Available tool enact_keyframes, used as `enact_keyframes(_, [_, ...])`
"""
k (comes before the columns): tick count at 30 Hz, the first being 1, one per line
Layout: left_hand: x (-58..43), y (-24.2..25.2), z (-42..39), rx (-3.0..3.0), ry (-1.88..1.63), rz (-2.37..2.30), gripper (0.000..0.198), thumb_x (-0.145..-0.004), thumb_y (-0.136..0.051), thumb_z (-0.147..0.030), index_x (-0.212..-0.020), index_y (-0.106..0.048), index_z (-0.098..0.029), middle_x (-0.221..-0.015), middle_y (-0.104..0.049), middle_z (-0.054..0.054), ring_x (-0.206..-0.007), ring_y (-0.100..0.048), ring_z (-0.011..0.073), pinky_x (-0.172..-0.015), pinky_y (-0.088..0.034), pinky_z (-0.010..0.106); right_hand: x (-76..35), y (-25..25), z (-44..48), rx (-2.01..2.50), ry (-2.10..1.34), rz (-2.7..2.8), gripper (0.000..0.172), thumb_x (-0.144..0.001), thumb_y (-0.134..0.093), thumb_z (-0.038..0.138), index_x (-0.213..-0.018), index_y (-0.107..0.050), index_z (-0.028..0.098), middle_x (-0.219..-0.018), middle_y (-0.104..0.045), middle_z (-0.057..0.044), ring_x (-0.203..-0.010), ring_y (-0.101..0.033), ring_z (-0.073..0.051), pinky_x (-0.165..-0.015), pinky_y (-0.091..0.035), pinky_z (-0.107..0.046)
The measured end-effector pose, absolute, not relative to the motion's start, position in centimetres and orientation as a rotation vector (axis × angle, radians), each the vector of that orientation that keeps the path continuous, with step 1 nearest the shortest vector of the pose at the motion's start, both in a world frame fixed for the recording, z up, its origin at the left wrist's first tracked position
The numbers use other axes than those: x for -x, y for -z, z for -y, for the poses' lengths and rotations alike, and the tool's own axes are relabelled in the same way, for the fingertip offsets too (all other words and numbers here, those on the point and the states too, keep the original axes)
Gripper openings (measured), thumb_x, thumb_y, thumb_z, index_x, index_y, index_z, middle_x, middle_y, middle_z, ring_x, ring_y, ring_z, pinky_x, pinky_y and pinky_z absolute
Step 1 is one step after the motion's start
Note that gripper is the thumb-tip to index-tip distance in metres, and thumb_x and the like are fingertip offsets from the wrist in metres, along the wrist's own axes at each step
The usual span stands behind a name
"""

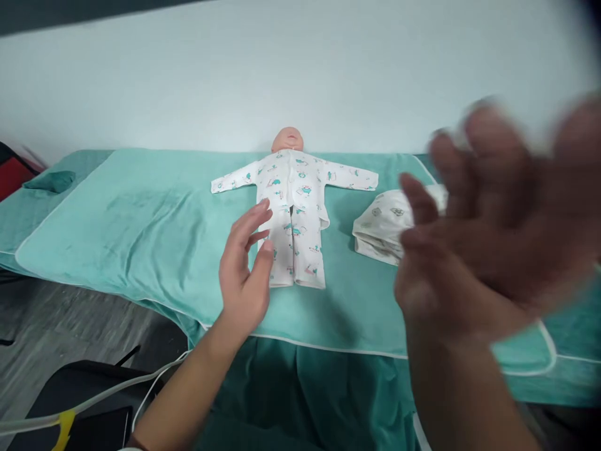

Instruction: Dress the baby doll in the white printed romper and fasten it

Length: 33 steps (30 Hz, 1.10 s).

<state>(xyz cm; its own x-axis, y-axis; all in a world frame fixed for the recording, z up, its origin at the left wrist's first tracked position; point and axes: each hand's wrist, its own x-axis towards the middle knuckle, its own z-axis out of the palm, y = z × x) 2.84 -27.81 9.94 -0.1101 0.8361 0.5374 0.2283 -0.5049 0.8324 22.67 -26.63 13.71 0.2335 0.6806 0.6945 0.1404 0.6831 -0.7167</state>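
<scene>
A baby doll (287, 139) lies on its back on a green sheet, its head toward the wall. It wears a white printed top (291, 178) with the sleeves spread wide, and matching trousers (307, 254). My left hand (246, 269) hovers beside the trousers with fingers apart, holding nothing. Close to the camera on the right, my right hand (507, 225) is raised and blurred, its fingers spread and nothing in it. Behind it, partly hidden, a folded white patterned cloth piece (382, 219) rests on the sheet; its exact kind I cannot make out.
The green sheet (154, 219) with white piping covers a long bed against a pale wall (188, 88). At lower left are a black chair (70, 382), a pale cable (107, 391) and a yellow tie (64, 429). Something red (12, 178) stands at the far left.
</scene>
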Motion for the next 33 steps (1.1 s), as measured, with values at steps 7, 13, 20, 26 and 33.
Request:
enact_keyframes(7, [-5.1, -6.4, 11.4, -1.703, -1.628, -1.275, 0.032, -0.094, -0.053, -0.017, -0.121, -0.07, -0.023, -0.132, -0.072, 0.006, -0.128, -0.064, 0.0221, -0.107, -0.054, 0.039, -21.0, -6.6, 12.6, 0.873, -0.661, 1.236, 0.039, -0.083, -0.066, 0.024, -0.122, -0.066, 0.03, -0.137, -0.064, -0.004, -0.132, -0.059, -0.025, -0.113, -0.047, -0.051])
enact_keyframes(13, [-7.6, -6.6, -0.6, -1.95, -1.327, -1.268, 0.038, -0.087, -0.051, -0.005, -0.114, -0.075, -0.018, -0.126, -0.076, 0.007, -0.125, -0.067, 0.0242, -0.115, -0.048, 0.044, -20.9, -4.6, -0.3, 1.065, -0.654, 1.302, 0.027, -0.077, -0.059, 0.019, -0.102, -0.066, 0.024, -0.114, -0.071, -0.004, -0.116, -0.064, -0.023, -0.109, -0.049, -0.045])
enact_keyframes(20, [-7.3, -4.7, -2.3, -2.153, -1.192, -1.378, 0.041, -0.098, -0.042, -0.015, -0.124, -0.073, -0.018, -0.139, -0.071, 0.007, -0.134, -0.061, 0.0233, -0.12, -0.043, 0.043, -21.7, -3.0, -3.3, 1.145, -0.695, 1.401, 0.027, -0.084, -0.056, 0.027, -0.107, -0.069, 0.023, -0.114, -0.074, -0.006, -0.109, -0.066, -0.024, -0.106, -0.048, -0.045])
enact_keyframes(26, [-7.2, -5.0, -1.7, -2.094, -1.104, -1.51, 0.042, -0.102, -0.041, -0.023, -0.134, -0.068, -0.019, -0.147, -0.065, 0.007, -0.141, -0.055, 0.0247, -0.123, -0.04, 0.046, -21.7, -2.8, -3.4, 1.236, -0.667, 1.41, 0.028, -0.086, -0.054, 0.029, -0.108, -0.071, 0.022, -0.118, -0.073, -0.008, -0.113, -0.063, -0.026, -0.105, -0.047, -0.048])
enact_keyframes(33, [-7.2, -4.6, -2.2, -2.022, -1.065, -1.603, 0.042, -0.098, -0.043, -0.023, -0.132, -0.069, -0.021, -0.153, -0.059, 0.009, -0.146, -0.049, 0.028, -0.126, -0.036, 0.052, -21.5, -2.6, -3.6, 1.193, -0.601, 1.463, 0.023, -0.087, -0.051, 0.027, -0.1, -0.07, 0.023, -0.114, -0.074, -0.006, -0.114, -0.062, -0.026, -0.107, -0.045, -0.048])
